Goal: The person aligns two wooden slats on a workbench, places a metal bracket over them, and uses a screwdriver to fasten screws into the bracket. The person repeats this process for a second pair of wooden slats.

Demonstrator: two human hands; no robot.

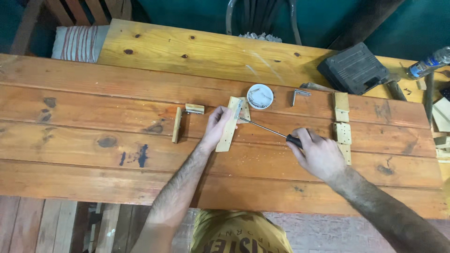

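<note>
Far left, beyond workbench edge: striped cushion. Left of centre on bench: small wood strip standing on edge, short block with metal bracket just beside it.

Left hand: fingers curled and pressed against left side of wood slat, pinning slat flat to bench. Slat at bench centre, angled slightly, metal corner bracket at upper end. White round dish of small fasteners just beyond slat; loose angle bracket to right of dish.

Right hand: fist closed around black handle of screwdriver; shaft running up-left, tip meeting bracket on slat.

Further right: two pale wood pieces in line, one perforated. Far right: black tool case, plastic bottle.

Risks, as judged:
- Tip slipping off screw head under oblique shaft angle; left fingers close to tip, exposed to puncture.
- Slat rotating under torque if holding pressure drops.
- Splitting of thin slat end near bracket from overdriving.
- Dish near working zone; knock would scatter fasteners.
</note>
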